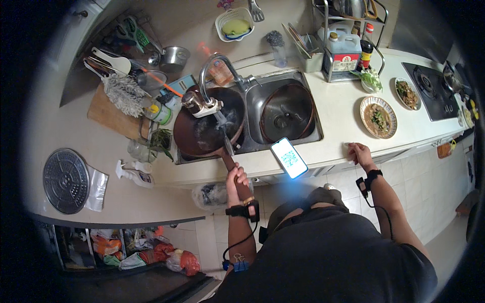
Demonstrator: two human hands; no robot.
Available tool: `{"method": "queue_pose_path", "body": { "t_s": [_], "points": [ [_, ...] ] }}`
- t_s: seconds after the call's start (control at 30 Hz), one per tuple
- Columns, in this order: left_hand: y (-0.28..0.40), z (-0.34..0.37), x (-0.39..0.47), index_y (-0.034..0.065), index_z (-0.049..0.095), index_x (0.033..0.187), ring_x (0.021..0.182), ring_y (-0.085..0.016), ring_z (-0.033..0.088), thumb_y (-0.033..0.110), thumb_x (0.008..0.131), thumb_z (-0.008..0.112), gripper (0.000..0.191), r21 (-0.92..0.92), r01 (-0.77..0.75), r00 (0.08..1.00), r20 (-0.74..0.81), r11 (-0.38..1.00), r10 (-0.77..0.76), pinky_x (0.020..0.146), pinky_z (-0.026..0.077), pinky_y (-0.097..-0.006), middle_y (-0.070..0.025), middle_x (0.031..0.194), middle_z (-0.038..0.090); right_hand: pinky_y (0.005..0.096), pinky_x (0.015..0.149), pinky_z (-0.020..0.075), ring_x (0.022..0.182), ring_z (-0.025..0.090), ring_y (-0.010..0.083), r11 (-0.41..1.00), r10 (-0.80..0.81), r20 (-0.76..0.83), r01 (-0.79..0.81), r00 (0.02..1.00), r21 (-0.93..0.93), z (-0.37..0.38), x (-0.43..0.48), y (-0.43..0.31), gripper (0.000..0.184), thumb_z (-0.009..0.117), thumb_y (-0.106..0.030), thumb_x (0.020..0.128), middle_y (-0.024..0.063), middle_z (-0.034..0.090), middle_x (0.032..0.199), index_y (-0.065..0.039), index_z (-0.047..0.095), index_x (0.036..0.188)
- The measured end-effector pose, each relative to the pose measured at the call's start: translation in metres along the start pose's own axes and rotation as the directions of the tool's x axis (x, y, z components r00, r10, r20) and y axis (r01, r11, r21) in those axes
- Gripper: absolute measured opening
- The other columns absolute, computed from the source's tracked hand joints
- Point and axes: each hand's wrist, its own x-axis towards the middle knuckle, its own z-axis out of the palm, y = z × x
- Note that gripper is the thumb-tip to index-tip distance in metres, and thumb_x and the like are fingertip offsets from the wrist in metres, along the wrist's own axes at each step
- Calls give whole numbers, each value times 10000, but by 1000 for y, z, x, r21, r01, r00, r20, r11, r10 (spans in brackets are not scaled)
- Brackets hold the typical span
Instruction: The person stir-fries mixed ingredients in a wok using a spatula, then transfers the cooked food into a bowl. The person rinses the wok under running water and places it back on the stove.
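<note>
My left hand [237, 178] is wrapped around the long brown handle of a wok [189, 132], which rests in the left sink basin. Water runs from the chrome faucet [204, 106] into the wok. A shiny metal utensil [228, 144] crosses the wok's rim near the handle. My right hand [359, 154] is at the counter's front edge with fingers curled; a small whitish thing shows at its fingertips, and whether it is gripped is unclear. A dark round pan or lid [288, 113] leans in the right basin [253, 98].
A lit phone [289, 158] lies at the sink's front edge. To the right stand a dish of food in sauce [379, 117], a smaller plate of food [407, 94] and a gas hob [430, 91]. Leftward are a cutting board [110, 113], spray bottle [134, 176] and perforated steamer plate [66, 181].
</note>
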Motion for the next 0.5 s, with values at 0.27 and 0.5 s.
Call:
{"method": "queue_pose_path", "body": {
  "t_s": [0.27,0.5],
  "points": [
    [5,15,44,126,503,1016,545,-77,444,167,892,556,142,216,-184,980,-42,959,197,497,409,-251,21,700,454,256,325,338,383,421,100,999,33,-54,-34,998,-26,0,0,-6,355,502,-346,943,33,539,621,-27,659,947],
    [19,34,20,93,494,1023,548,-61,441,165,917,528,132,29,-96,995,15,995,96,495,402,-223,22,717,446,251,314,323,371,407,98,998,52,-61,-49,997,50,-2,2,-2,352,510,-348,939,16,519,593,-31,663,917]
  ]
}}
